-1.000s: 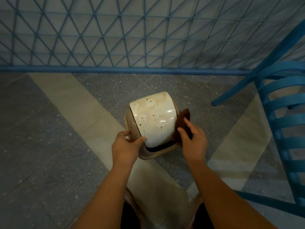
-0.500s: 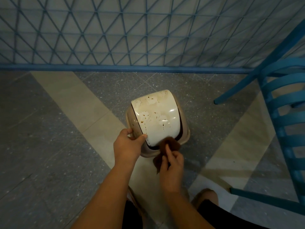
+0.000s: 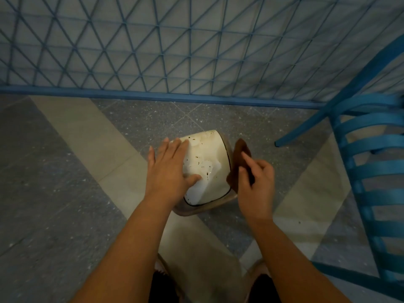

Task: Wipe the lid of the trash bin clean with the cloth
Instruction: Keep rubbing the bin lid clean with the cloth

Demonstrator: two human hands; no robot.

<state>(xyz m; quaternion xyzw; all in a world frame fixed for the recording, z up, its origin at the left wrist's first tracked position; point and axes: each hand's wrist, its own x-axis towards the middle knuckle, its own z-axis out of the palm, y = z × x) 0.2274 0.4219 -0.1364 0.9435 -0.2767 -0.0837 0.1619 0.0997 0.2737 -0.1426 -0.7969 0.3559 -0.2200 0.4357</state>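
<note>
A blue lattice fence (image 3: 153, 47) runs along the back of this spot, above a speckled grey floor (image 3: 54, 182) crossed by pale diagonal bands, and a blue slatted chair (image 3: 369, 162) stands off to the right. In the middle of the floor, just ahead of the person's knees, sits the small trash bin (image 3: 218, 206), its domed cream lid (image 3: 209, 169) spattered with brown specks and pale blotches. The left hand (image 3: 168, 169) lies flat on the lid's left half, fingers straight and spread, thumb pressed near the middle, holding nothing. The right hand (image 3: 258, 182) pinches a brown cloth (image 3: 238, 158) between thumb and fingers, the cloth hanging against the lid's right edge.

The bin looks like thin plastic, so I'd judge it light and likely to skid or tip on that smooth floor under a firm rub; the flat palm steadying it makes sense. The lid seems glossy and hard, probably slick, and it may swing on a pivot, so bracing it near the rim should hold better. The cloth is soft and limp, best bunched in the fingers.
</note>
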